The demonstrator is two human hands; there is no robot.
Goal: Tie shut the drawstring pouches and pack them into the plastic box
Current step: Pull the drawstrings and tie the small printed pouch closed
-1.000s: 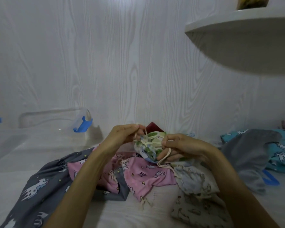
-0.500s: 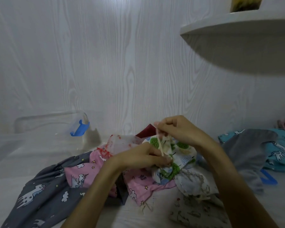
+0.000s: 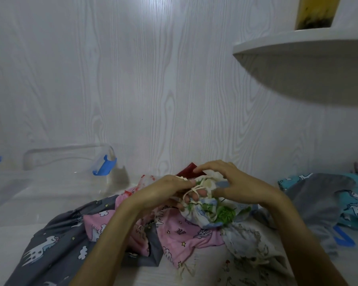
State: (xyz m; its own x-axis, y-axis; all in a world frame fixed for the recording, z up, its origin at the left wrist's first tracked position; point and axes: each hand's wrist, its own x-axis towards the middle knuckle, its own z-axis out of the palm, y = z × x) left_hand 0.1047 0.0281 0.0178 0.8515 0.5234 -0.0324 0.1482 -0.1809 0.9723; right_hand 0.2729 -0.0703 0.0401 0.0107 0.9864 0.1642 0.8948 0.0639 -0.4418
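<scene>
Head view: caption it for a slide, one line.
Both hands, left and right, work the cord of a green-print pouch above scattered pouches, clear plastic box waiting left.

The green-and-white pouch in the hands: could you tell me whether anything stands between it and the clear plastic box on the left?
Nothing visible does. The green-and-white pouch is held above the fabric pile by the left hand and right hand; the plastic box sits open-topped to the left, with only low grey unicorn fabric lying near it.

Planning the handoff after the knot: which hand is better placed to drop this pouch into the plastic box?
Left, probably. The clear plastic box sits to the left, nearer the left hand, which pinches the cord of the green-print pouch. The right hand is farther away.
</scene>
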